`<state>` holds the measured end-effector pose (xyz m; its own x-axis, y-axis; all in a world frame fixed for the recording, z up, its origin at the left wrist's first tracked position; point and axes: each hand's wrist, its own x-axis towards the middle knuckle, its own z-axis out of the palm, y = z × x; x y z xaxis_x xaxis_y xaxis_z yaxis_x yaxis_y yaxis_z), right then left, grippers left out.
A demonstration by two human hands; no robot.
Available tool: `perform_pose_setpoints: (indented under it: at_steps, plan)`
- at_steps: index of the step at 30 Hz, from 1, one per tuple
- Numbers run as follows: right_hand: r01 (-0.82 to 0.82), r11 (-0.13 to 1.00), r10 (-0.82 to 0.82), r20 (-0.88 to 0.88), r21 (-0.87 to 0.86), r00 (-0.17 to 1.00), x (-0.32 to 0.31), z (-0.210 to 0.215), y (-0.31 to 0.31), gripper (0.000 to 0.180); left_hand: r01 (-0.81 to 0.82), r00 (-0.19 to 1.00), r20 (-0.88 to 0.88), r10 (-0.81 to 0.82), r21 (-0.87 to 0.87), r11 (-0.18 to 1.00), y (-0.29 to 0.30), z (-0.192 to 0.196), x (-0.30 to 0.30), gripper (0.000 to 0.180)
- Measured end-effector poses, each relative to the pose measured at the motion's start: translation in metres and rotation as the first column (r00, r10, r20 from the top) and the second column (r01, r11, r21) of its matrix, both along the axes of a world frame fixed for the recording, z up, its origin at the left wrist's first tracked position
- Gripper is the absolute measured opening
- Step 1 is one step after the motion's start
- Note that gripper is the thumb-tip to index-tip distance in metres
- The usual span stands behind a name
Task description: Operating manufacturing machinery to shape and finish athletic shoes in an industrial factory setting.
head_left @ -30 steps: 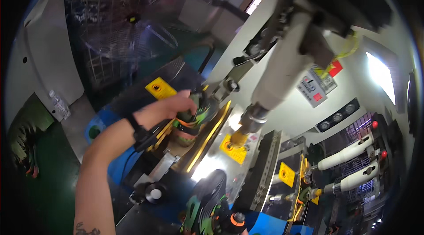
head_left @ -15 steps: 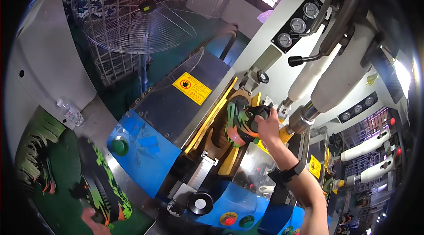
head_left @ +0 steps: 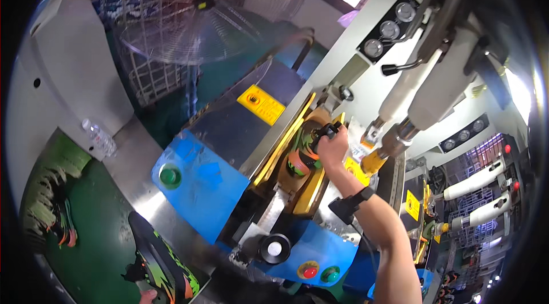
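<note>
My right hand [head_left: 331, 147] reaches up into the yellow-lined cavity [head_left: 286, 138] of a blue and grey press machine [head_left: 200, 178]. Its fingers are closed on the black end of a green, orange and black shoe [head_left: 298, 162] seated there. A black watch-like band sits on that wrist. At the bottom edge my left hand [head_left: 150, 296] is only partly visible. It holds a second black shoe with green and orange markings [head_left: 163, 264], sole toward me.
A large wire-caged fan [head_left: 194, 12] stands behind the machine. A clear plastic bottle [head_left: 98, 137] lies on the grey ledge at left. Round green, red and black buttons [head_left: 310, 271] sit on the machine front. White cylinders [head_left: 440, 87] hang above the cavity. More shoes [head_left: 60, 218] lie lower left.
One second ago my left hand was on the shoe in the machine. Now my right hand grips it, and my left hand holds another shoe that has moved right along the bottom edge.
</note>
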<state>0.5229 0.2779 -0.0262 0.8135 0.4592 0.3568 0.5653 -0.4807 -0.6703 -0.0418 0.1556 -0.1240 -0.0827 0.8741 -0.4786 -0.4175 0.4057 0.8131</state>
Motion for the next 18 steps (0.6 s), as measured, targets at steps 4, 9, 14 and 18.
perform_pose_setpoints:
  at_steps: [4,9,14,18]
  plan:
    - [0.028,0.994,-0.019,0.088,-0.104,0.996,-0.025,-0.019,0.015,0.063,0.372,0.77,-0.637,0.036,0.495,0.785,-0.008,-0.004,-0.004,0.025]
    - [0.083,0.989,-0.082,0.009,-0.125,0.997,-0.001,-0.03,0.021,0.064,0.097,0.984,-0.167,-0.054,0.258,0.961,-0.003,0.009,0.024,0.042]
    - [0.091,0.993,-0.084,0.091,-0.08,0.992,0.0,-0.037,0.019,0.063,-0.002,0.968,0.251,0.023,-0.081,0.997,0.005,0.024,0.043,0.055]
    - [0.128,0.982,-0.146,-0.129,-0.137,0.981,-0.009,-0.018,0.024,0.065,0.076,0.934,0.355,-0.043,-0.08,0.994,0.009,0.032,0.056,0.055]
